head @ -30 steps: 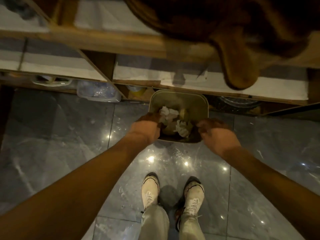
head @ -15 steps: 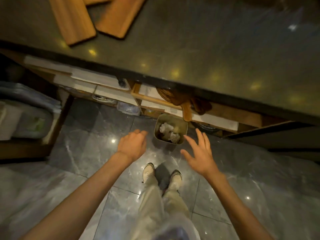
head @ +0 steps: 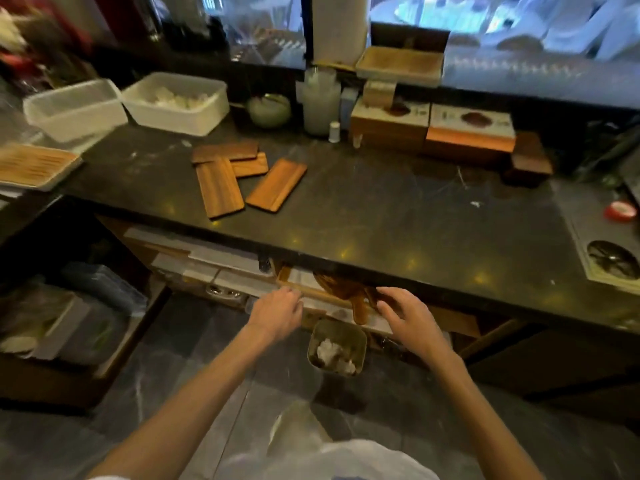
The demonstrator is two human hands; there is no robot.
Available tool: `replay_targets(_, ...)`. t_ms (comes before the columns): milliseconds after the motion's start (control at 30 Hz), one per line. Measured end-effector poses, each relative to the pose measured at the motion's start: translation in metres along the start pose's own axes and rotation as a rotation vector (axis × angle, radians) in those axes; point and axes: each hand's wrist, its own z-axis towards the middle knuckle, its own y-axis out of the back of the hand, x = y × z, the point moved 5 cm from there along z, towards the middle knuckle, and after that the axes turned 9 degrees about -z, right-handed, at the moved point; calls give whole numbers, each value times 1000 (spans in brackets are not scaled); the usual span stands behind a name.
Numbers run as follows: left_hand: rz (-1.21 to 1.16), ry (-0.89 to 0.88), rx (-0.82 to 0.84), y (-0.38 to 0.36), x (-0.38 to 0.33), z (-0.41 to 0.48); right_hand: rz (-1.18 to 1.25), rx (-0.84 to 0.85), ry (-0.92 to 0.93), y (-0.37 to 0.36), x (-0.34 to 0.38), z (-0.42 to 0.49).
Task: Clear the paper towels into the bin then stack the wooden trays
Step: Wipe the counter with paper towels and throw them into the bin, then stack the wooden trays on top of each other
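Several flat wooden trays [head: 221,187] lie scattered on the dark counter [head: 398,216], two of them overlapping and one [head: 276,185] angled to their right. A small square bin [head: 360,341] stands on the floor below the counter edge, with crumpled white paper towels [head: 332,355] inside. My left hand [head: 277,313] and my right hand [head: 407,315] hover empty above the bin, just under the counter's front edge, fingers relaxed.
White plastic tubs [head: 176,102] sit at the counter's back left. Wooden boxes [head: 433,129] and bottles [head: 320,102] line the back. A slatted tray [head: 33,166] is at far left. Shelves [head: 214,268] run under the counter, and storage boxes [head: 69,317] stand on the left.
My hands have let go of the bin and risen from it. The view has lifted from the floor to the counter, bringing the wooden trays into sight.
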Motion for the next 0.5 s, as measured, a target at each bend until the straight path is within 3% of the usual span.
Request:
replay_targets(267,-29,-42,-94,62,16,34,36,-22,63,27,62,50)
replay_targets(500,-20,-62,-85,127,83,79,114,-28,87,0,134,123)
